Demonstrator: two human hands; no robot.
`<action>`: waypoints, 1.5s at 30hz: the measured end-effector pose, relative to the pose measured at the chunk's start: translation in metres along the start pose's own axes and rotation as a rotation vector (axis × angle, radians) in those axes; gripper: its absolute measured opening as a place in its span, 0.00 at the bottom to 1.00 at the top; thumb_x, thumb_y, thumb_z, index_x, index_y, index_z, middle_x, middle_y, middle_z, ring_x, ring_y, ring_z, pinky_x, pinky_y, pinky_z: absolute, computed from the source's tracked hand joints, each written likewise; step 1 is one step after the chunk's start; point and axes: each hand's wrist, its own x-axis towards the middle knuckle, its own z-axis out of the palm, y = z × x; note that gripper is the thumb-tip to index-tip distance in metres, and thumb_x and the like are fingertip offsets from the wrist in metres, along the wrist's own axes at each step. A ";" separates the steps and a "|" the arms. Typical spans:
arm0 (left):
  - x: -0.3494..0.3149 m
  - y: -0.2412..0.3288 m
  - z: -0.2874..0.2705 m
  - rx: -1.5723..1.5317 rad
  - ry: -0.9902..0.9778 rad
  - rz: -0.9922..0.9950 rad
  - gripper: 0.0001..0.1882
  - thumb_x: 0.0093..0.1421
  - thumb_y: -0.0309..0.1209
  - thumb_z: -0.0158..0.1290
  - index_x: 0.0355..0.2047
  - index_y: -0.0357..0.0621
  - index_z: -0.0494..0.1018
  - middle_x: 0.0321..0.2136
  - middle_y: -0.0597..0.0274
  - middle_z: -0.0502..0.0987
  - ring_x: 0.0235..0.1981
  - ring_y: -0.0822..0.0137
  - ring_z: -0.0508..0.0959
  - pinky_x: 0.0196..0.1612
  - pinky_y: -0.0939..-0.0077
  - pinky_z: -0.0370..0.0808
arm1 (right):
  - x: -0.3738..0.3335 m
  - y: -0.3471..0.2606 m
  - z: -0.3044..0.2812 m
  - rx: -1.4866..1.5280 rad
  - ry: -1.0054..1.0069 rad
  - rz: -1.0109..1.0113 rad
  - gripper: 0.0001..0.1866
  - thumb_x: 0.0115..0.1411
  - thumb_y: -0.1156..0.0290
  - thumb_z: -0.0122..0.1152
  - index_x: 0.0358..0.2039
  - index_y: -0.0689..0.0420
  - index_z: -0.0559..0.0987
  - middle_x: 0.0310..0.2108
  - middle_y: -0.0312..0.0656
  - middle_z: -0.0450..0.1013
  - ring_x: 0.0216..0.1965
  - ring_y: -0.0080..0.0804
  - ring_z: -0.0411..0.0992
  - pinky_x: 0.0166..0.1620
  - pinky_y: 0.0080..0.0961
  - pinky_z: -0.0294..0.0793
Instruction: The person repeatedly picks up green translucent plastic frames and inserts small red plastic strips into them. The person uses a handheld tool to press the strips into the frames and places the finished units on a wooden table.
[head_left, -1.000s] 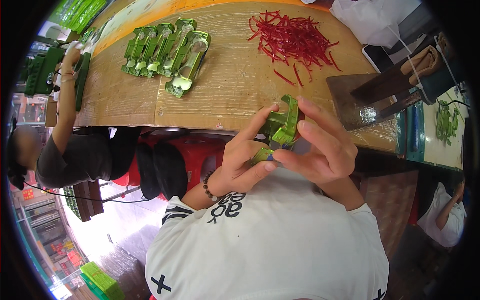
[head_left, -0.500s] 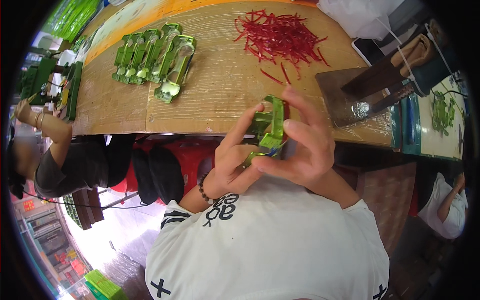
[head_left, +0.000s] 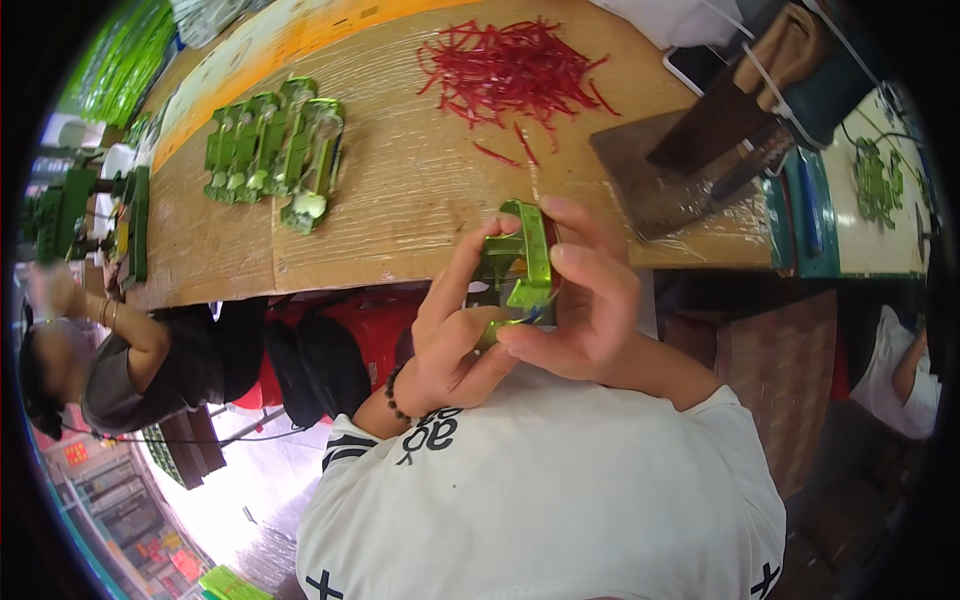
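Observation:
A glossy green plastic shell [head_left: 535, 258] with a curved outline is held up between my hands, just off the table's near edge. My left hand [head_left: 448, 335] grips its left side, index finger and thumb closed round it. On the other side, my right hand [head_left: 598, 300] pinches it with the fingertips and thumb. A strip of dark red runs along the shell's right side, and a bit of blue shows near its lower end. My fingers hide part of the shell.
Several similar green shells [head_left: 275, 150] lie in a row on the left of the table [head_left: 390, 215]. Farther back is a heap of thin red strips [head_left: 510, 70]. A dark metal plate [head_left: 645, 170] with a clamp-like machine stands at right. Another person [head_left: 150, 350] works at left.
The table and everything on it have shifted left in the view. My hands keep their hold on the green shell, with little change in grip.

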 end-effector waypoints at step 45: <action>0.072 -0.008 0.058 -0.457 -0.203 -0.113 0.26 0.54 0.30 0.50 0.53 0.33 0.64 0.51 0.45 0.66 0.53 0.52 0.67 0.54 0.64 0.62 | -0.001 -0.017 -0.127 2.054 0.424 1.147 0.36 0.62 0.44 0.36 0.59 0.62 0.55 0.56 0.54 0.59 0.49 0.59 0.66 0.38 0.33 0.80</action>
